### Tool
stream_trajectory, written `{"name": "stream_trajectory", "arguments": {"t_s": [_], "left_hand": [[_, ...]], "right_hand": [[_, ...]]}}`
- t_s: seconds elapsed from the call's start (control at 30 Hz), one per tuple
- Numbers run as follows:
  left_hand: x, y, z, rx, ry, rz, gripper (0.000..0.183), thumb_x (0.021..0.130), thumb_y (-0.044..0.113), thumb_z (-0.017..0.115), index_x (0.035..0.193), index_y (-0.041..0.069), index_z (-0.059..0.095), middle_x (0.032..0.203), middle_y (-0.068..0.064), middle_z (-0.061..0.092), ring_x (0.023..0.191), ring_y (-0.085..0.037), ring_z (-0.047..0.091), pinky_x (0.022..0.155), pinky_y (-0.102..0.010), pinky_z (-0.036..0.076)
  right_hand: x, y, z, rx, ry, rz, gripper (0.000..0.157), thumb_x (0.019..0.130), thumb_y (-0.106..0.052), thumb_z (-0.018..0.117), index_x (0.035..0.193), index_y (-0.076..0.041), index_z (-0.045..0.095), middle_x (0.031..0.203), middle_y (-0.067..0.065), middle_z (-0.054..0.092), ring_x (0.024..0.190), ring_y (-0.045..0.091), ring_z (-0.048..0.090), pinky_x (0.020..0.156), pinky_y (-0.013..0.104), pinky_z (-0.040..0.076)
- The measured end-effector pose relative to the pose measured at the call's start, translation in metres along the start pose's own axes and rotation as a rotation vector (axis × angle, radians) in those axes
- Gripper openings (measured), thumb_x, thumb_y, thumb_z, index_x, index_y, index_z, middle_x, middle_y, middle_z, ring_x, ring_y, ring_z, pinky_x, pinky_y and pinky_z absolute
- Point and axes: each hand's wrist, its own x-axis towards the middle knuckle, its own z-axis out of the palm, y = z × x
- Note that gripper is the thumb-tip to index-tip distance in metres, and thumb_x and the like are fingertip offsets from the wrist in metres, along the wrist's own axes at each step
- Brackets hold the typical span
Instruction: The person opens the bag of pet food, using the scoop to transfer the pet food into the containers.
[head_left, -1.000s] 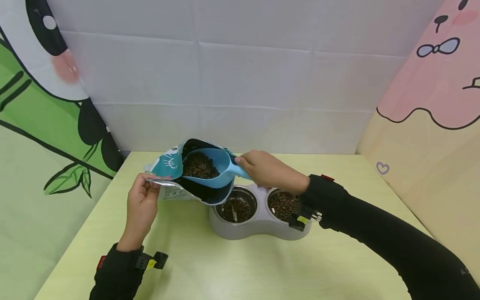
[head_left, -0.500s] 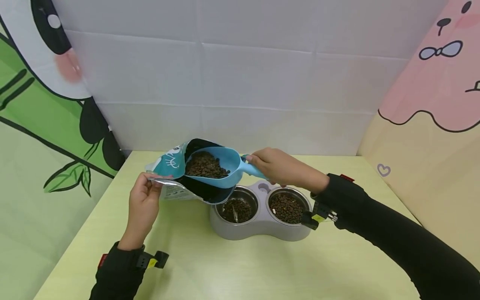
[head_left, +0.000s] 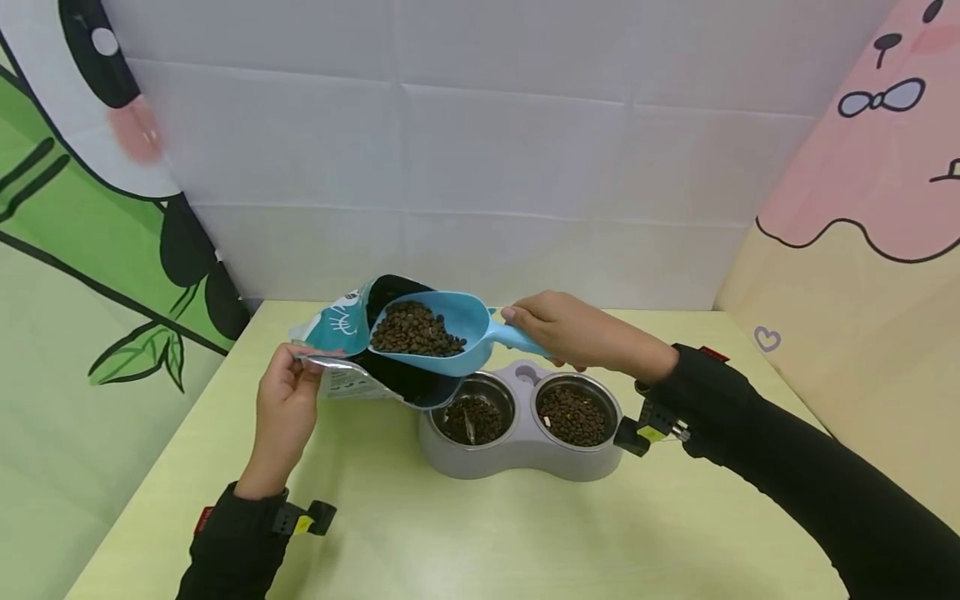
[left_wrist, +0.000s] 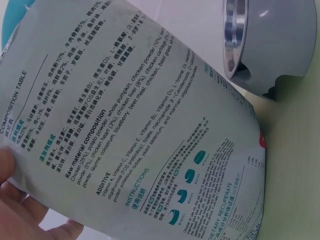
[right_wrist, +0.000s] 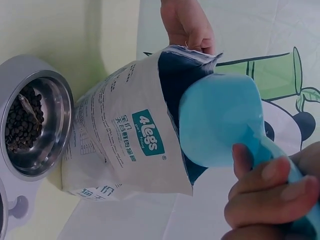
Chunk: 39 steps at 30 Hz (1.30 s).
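My right hand [head_left: 572,332] grips the handle of a light blue scoop [head_left: 474,321]. Brown kibble [head_left: 415,329] fills much of the scoop, whose front end lies over the mouth of a pet food bag [head_left: 337,325]. At the bag's left edge, my left hand [head_left: 287,410] pinches the rim and keeps the mouth wide. Printed text covers the bag's side [left_wrist: 125,120] in the left wrist view. A grey double bowl stand [head_left: 517,462] stands on the table to the right of the bag. Both its metal bowls hold kibble, and a clear strip-like piece lies in the left one.
The pale yellow table [head_left: 450,542] runs back to a white sheet wall [head_left: 510,167]. A green panda-print sheet [head_left: 112,275] hangs at the left, and a pink and cream one [head_left: 840,275] at the right.
My right hand has drawn the scoop to the right, partly out of the bag's mouth, so more kibble shows. My left hand and the bag have barely moved.
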Motion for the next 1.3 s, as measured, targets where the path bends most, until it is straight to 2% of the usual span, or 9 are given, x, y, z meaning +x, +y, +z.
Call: {"name": "stream_trajectory", "arguments": {"t_s": [0.2, 0.37, 0.77, 1.07, 1.3], "left_hand": [[0.001, 0.001, 0.000, 0.006, 0.003, 0.000, 0.011, 0.094, 0.003, 0.038, 0.103, -0.002, 0.043, 0.106, -0.011, 0.059, 0.105, -0.013, 0.051, 0.088, -0.019, 0.040], [0.002, 0.001, 0.000, 0.006, 0.003, 0.003, 0.011, 0.095, 0.004, 0.039, 0.102, -0.002, 0.043, 0.105, -0.011, 0.060, 0.104, -0.012, 0.051, 0.089, -0.020, 0.040], [0.001, 0.001, 0.001, 0.016, -0.009, 0.001, 0.015, 0.096, 0.009, 0.039, 0.105, -0.002, 0.042, 0.108, -0.009, 0.057, 0.112, -0.021, 0.046, 0.093, -0.025, 0.038], [0.002, 0.001, 0.002, 0.010, -0.022, -0.002, 0.014, 0.096, 0.008, 0.039, 0.105, -0.002, 0.041, 0.109, -0.012, 0.056, 0.114, -0.023, 0.045, 0.095, -0.029, 0.038], [0.001, 0.002, 0.002, 0.034, -0.009, -0.001, 0.013, 0.096, 0.009, 0.039, 0.104, -0.002, 0.041, 0.107, -0.009, 0.055, 0.109, -0.016, 0.047, 0.091, -0.020, 0.038]], "right_hand": [[-0.004, 0.000, -0.004, 0.020, -0.017, 0.022, 0.032, 0.099, -0.034, 0.030, 0.101, -0.013, 0.055, 0.068, 0.011, 0.046, 0.046, 0.020, 0.042, 0.038, 0.030, 0.037], [-0.007, 0.003, -0.006, 0.025, -0.021, 0.023, 0.033, 0.099, -0.035, 0.031, 0.099, -0.013, 0.055, 0.069, 0.010, 0.046, 0.048, 0.021, 0.043, 0.038, 0.030, 0.036], [-0.019, 0.005, -0.012, 0.015, -0.007, 0.023, 0.033, 0.099, -0.036, 0.032, 0.101, -0.013, 0.056, 0.064, 0.009, 0.045, 0.048, 0.022, 0.044, 0.037, 0.032, 0.037], [-0.029, 0.008, -0.017, 0.010, 0.006, 0.037, 0.033, 0.099, -0.035, 0.032, 0.107, -0.013, 0.055, 0.069, 0.011, 0.047, 0.049, 0.024, 0.046, 0.037, 0.033, 0.038], [-0.038, 0.010, -0.021, 0.011, 0.004, 0.043, 0.034, 0.098, -0.036, 0.032, 0.109, -0.014, 0.055, 0.071, 0.011, 0.048, 0.048, 0.023, 0.045, 0.037, 0.034, 0.038]]}}
